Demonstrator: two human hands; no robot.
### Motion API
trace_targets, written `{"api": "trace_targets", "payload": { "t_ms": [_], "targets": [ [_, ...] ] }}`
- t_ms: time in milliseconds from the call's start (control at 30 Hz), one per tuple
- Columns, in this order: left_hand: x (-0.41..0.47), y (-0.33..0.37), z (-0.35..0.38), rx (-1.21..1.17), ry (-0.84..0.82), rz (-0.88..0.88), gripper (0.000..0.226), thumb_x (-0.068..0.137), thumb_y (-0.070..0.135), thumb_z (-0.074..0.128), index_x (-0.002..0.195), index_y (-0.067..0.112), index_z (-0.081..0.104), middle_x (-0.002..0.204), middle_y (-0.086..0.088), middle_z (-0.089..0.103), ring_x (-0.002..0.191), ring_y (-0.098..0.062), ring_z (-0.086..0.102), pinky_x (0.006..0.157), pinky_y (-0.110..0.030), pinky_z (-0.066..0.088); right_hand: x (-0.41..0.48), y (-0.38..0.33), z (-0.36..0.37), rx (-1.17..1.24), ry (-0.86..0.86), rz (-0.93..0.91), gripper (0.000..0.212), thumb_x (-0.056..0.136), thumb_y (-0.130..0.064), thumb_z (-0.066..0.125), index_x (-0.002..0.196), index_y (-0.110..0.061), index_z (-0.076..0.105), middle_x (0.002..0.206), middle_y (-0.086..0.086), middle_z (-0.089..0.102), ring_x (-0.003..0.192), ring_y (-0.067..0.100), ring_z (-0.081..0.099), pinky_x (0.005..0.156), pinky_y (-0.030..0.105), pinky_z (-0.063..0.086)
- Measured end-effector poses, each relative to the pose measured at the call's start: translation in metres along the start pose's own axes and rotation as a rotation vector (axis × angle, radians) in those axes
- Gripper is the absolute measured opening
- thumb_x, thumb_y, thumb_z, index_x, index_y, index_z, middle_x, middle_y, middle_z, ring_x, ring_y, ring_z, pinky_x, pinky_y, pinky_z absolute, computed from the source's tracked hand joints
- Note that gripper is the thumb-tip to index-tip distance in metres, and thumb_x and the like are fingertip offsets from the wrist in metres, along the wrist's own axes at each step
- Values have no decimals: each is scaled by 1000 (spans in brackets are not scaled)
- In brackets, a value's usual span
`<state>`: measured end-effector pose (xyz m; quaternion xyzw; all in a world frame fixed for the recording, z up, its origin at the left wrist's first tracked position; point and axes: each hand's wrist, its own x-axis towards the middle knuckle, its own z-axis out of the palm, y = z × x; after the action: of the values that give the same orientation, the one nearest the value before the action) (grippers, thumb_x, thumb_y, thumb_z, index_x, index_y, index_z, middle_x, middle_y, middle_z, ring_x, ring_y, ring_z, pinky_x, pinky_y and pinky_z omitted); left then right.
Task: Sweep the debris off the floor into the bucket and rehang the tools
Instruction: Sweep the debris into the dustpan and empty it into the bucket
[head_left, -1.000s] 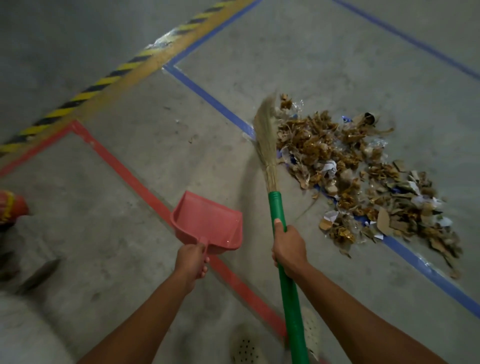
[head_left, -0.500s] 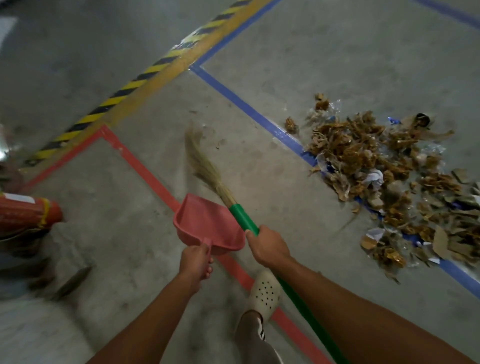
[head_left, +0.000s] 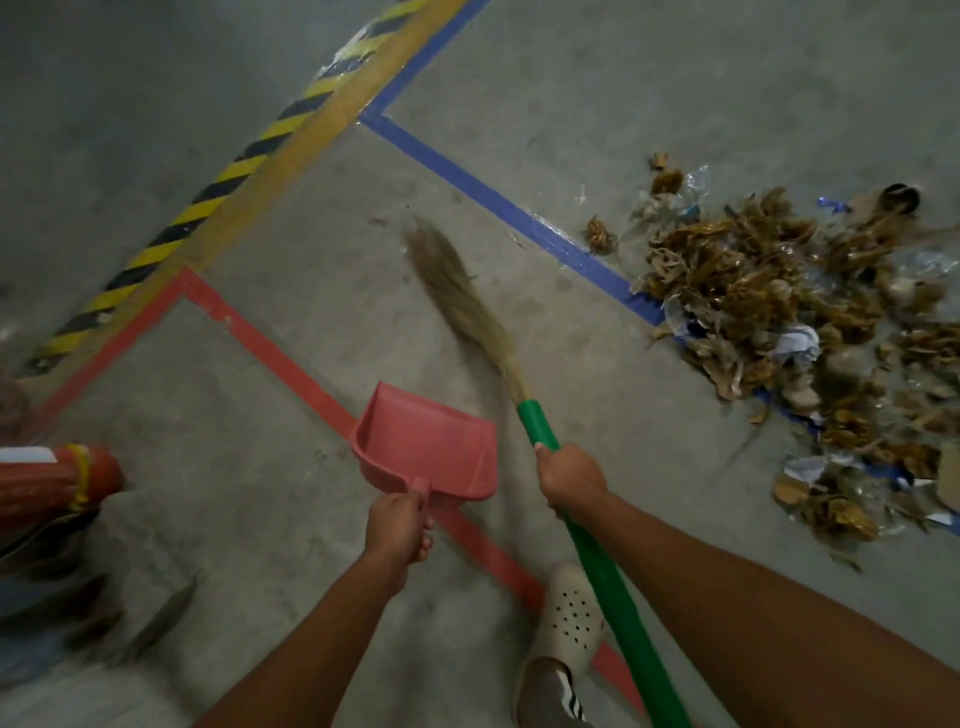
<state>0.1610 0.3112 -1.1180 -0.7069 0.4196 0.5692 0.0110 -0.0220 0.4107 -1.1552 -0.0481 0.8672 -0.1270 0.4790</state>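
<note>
- Left hand (head_left: 397, 527) is curled round the handle of the red dustpan (head_left: 426, 441), which appears raised above the floor's (head_left: 623, 78) red line (head_left: 270, 343).
- Right hand (head_left: 569, 475) grips the green shaft of the broom (head_left: 605, 571); its blurred bristles (head_left: 457, 291) sit well short of the debris (head_left: 769, 306).
- The debris lies heaped across the blue line (head_left: 493, 202), farther right, touching neither tool.
- Judgement: the pan's lip should lie flat beside the heap before short strokes; light scraps may scatter.
- Bucket: not identifiable.

Broom (head_left: 591, 551) off the debris pile (head_left: 753, 291), bristles (head_left: 457, 296) now nearer the dustpan (head_left: 431, 447), perhaps mid-swing.
</note>
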Motion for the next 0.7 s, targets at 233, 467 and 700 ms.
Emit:
{"api": "trace_targets", "payload": {
  "t_ms": [233, 467, 700],
  "targets": [
    [6, 46, 26, 87, -80, 46, 34, 99, 29, 55, 72, 7, 53, 58, -11, 50, 35, -16, 39, 39, -18, 29, -3, 11, -28, 248, 193, 136, 56, 94, -61, 32, 110, -12, 55, 99, 15, 67, 87, 35, 68, 79, 50, 59],
    [12, 99, 51, 166, -131, 95, 30, 99, 23, 52, 76, 5, 52, 58, -10, 49, 32, -14, 39, 34, -17, 28, -33, -2, -66, 181, 234, -40, 45, 98, -55, 35, 106, -15, 54, 95, 13, 66, 86, 32, 64, 75, 39, 53],
    [34, 121, 33, 157, -105, 97, 30, 99, 24, 52, 75, 5, 52, 59, -11, 50, 33, -15, 39, 35, -17, 29, -28, -54, -55, -79, 89, -212, 47, 99, -55, 38, 112, -13, 53, 105, 16, 66, 99, 37, 64, 79, 39, 50]
  ]
}}
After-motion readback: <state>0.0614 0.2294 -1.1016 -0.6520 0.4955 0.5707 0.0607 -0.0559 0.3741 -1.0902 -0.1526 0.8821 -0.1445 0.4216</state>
